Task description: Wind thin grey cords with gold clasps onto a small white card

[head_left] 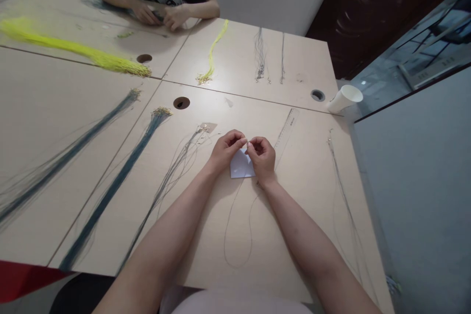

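My left hand (pixel 230 148) and my right hand (pixel 262 156) meet at the middle of the table, thumbs and forefingers pinched close together. Between the fingertips is a tiny piece, apparently the end of a thin cord (pixel 225 235); its detail is too small to make out. From beneath my hands the cord runs toward me and lies on the table in a long loop. Under my fingers sits a small white card (pixel 241 166), partly covered by my right hand. A clear ruler (pixel 287 132) lies just beyond my right hand.
Dark bundles of line (pixel 123 186) with gold-coloured ends lie left, beside a looser bunch (pixel 172 171). Yellow strands (pixel 73 48) stretch farther back. A few lines (pixel 342 186) lie right, near a white cup (pixel 346 98). Across the table, a person's hands (pixel 162 15) handle something small.
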Demonstrator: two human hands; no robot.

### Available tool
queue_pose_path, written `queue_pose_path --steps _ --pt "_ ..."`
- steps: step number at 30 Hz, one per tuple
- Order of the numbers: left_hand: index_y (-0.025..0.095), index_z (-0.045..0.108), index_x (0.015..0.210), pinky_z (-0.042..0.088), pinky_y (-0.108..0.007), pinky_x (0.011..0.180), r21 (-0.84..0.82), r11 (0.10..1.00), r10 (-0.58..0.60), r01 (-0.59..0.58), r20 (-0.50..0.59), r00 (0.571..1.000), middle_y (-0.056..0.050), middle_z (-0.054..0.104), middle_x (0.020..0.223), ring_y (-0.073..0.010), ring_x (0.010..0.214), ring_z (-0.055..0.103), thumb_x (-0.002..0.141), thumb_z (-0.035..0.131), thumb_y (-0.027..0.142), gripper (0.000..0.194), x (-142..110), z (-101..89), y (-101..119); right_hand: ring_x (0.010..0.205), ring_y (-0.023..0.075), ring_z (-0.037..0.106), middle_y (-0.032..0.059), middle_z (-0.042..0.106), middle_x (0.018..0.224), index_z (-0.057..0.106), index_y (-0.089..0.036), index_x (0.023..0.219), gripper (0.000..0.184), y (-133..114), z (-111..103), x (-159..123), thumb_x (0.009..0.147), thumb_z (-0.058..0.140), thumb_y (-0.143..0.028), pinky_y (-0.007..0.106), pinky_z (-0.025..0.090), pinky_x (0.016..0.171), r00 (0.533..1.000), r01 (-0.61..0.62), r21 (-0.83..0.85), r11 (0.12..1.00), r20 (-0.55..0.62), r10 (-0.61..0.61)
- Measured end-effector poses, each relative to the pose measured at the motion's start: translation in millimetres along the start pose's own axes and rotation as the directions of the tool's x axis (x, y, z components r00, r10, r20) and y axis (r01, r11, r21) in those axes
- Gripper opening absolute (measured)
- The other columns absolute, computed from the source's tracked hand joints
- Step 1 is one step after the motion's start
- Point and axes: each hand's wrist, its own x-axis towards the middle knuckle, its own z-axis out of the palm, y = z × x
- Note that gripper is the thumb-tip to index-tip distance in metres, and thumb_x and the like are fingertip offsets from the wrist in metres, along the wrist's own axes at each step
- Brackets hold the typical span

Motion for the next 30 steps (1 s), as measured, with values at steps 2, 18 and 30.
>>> queue_pose_path --steps 2,18,30 --pt "0.015 0.056 0.071 0.037 -0.022 0.067 0.000 1.000 -0.001 0.001 -0.002 1.000 0.000 0.052 0.073 -0.0105 0.070 0.046 0.076 0.060 0.032 0.018 0.0 0.0 0.0 0.057 0.0094 0.050 -0.0018 0.055 0.069 0.054 -0.018 0.076 0.010 0.2 0.0 0.1 0.074 0.057 -0.027 0.023 0.039 0.054 1.000 0.001 -0.003 1.000 -0.001 -0.001" --pt "0.015 0.055 0.072 0.036 -0.022 0.064 -0.019 0.999 -0.035 0.035 -0.005 0.999 0.001 0.050 0.071 -0.0094 0.067 0.044 0.076 0.059 0.034 0.019 -0.6 -0.5 0.1 0.058 0.0097 0.049 -0.0011 0.055 0.068 0.056 -0.018 0.076 0.010 -1.8 -1.0 -0.2 0.075 0.057 -0.028 0.024 0.039 0.054 1.000 0.020 -0.036 0.999 0.003 -0.020" --pt "0.015 0.056 0.071 0.037 -0.023 0.067 0.010 1.000 -0.011 0.011 0.001 1.000 0.000 0.052 0.073 -0.0104 0.069 0.046 0.076 0.060 0.032 0.018 -0.3 -0.3 0.3 0.058 0.0099 0.049 -0.0021 0.054 0.067 0.054 -0.018 0.075 0.007 -3.4 -1.4 0.0 0.073 0.055 -0.025 0.023 0.038 0.054 1.000 0.017 -0.065 0.998 0.002 -0.016"
